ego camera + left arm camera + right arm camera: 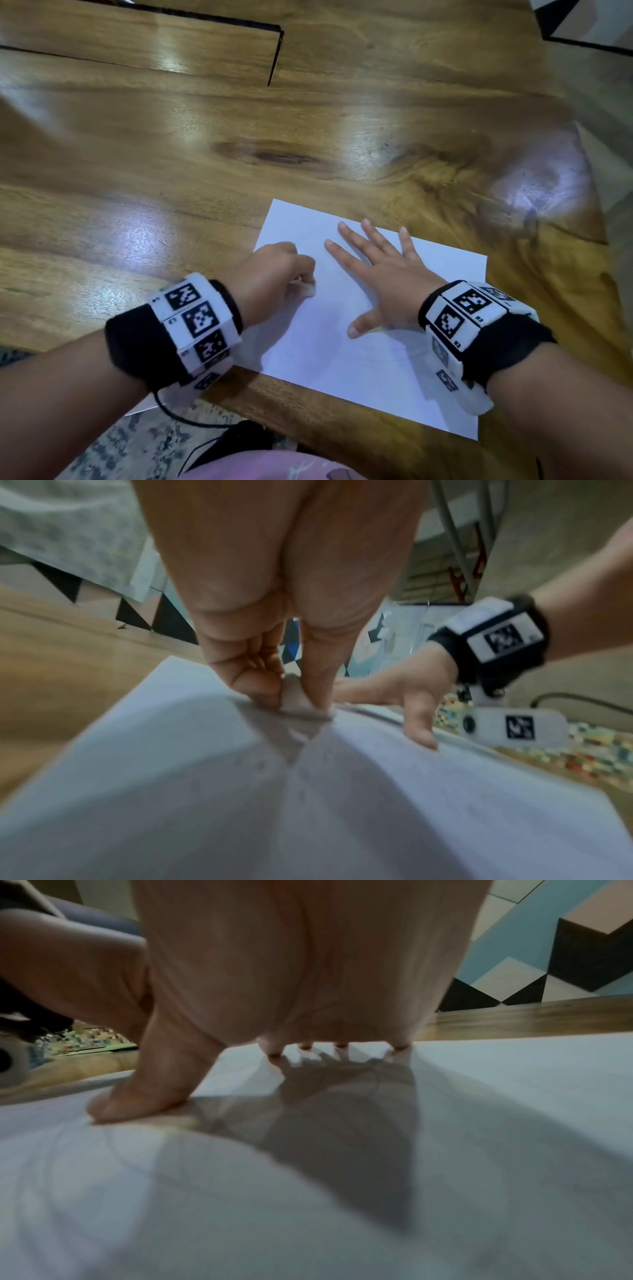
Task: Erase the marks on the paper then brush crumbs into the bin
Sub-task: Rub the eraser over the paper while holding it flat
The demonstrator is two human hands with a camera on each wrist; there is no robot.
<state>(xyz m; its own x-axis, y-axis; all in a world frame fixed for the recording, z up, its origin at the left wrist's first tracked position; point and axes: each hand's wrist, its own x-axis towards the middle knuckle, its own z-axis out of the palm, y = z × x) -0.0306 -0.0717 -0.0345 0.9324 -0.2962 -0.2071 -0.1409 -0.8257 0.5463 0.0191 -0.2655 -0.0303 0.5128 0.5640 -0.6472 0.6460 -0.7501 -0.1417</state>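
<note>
On the wooden worktop point(308, 120), near its front edge, lies a white sheet of paper point(359, 363), turned at an angle w/ one corner pointing away from the person. The left hand point(274, 270) sits at the paper's left edge, fingers curled under; its grip is clenched on a small pale eraser point(308, 289), pinched btwn thumb and fingertips. In the left wrist view the eraser point(293, 696) is pressed down onto the sheet, w/ a fingertip on either side of it. The right hand point(380, 277) lies flat on the middle of the paper, fingers spread and straight, thumb out toward the person; grip released, holding nothing, just pressing the sheet down. The right wrist view shows the thumb point(137, 1096) and four fingertips touching the paper, palm arched a bit above it, shadow underneath. Faint curved pencil lines show on the sheet near the thumb in that view; a few small specks sit on the paper below the eraser in the left wrist view, too blurred to say what they are. Both wrists wear black bands w/ white marker blocks point(195, 322). A black cable point(178, 414) hangs below the left wrist, off the worktop's edge. Patterned floor shows below the worktop edge, and pink cloth point(260, 466) at the bottom of the head view. A dark-edged wooden panel point(154, 44) lies at the far left of the worktop.
</note>
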